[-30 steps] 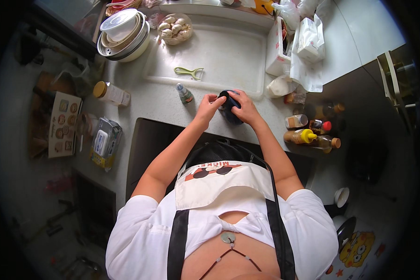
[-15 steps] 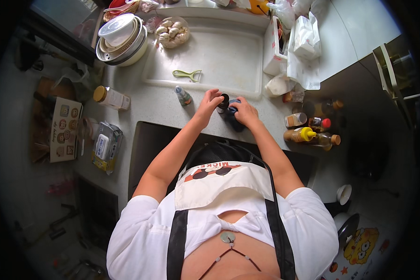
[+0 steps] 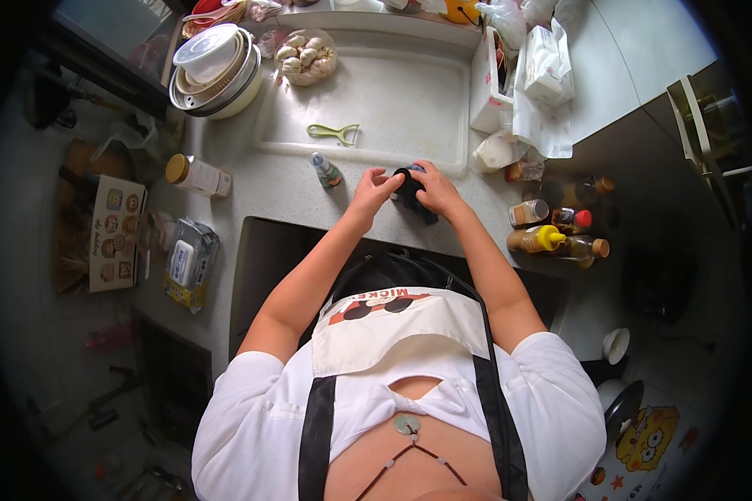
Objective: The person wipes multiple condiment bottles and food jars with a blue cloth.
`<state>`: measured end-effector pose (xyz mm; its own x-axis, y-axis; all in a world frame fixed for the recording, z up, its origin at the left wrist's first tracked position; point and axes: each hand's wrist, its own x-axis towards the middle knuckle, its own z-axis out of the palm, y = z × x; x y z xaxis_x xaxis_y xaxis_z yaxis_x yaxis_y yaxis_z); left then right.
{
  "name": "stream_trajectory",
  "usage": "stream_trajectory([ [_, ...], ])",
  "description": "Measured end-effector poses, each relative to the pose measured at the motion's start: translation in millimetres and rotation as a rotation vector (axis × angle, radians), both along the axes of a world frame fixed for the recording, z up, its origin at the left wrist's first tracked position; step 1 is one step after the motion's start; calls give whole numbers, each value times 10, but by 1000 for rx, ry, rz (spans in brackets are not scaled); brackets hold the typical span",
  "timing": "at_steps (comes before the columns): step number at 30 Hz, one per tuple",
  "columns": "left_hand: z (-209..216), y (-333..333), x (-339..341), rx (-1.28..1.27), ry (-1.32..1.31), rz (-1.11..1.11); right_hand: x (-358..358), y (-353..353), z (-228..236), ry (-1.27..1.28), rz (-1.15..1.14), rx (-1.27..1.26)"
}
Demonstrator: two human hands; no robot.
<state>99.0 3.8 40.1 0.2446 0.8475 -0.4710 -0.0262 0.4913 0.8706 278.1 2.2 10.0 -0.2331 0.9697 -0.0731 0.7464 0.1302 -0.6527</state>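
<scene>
At the counter's front edge, my left hand [image 3: 371, 194] is closed round the near-left side of a small jar with a black lid [image 3: 402, 174]. The jar's body is mostly hidden by my fingers and the cloth. My right hand [image 3: 434, 189] grips a dark blue cloth [image 3: 418, 205] and presses it against the jar's right side and top, part of it hanging toward me. Just left of my left hand, a small bottle with a pale blue cap [image 3: 326, 170] stands on the counter. Beyond it, a green peeler [image 3: 332, 132] lies on the white tray [image 3: 376, 154].
A bowl of garlic [image 3: 307, 60] and stacked basins [image 3: 217, 71] stand at the far left. Leftward are a gold-lidded jar [image 3: 199, 175] and a wipes pack [image 3: 192, 263]. Several sauce bottles [image 3: 536, 240] stand right, near a tissue pack [image 3: 548, 65].
My right hand has moved slightly left and up with the cloth, which now covers more of the jar's lid and side. My left hand stays on the jar.
</scene>
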Motion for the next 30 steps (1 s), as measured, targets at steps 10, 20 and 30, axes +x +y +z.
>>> stream_trajectory([
  [10, -117, 153, 43, 236, -221, -55, 61, -131, 117, -211, -173, -207],
  [20, 73, -120, 24, -101, -59, -11, 78, 12, -27, 84, 76, -30],
  [30, 26, -74, -4, -71, -112, 39, -55, -26, 177, -435, 1, -224],
])
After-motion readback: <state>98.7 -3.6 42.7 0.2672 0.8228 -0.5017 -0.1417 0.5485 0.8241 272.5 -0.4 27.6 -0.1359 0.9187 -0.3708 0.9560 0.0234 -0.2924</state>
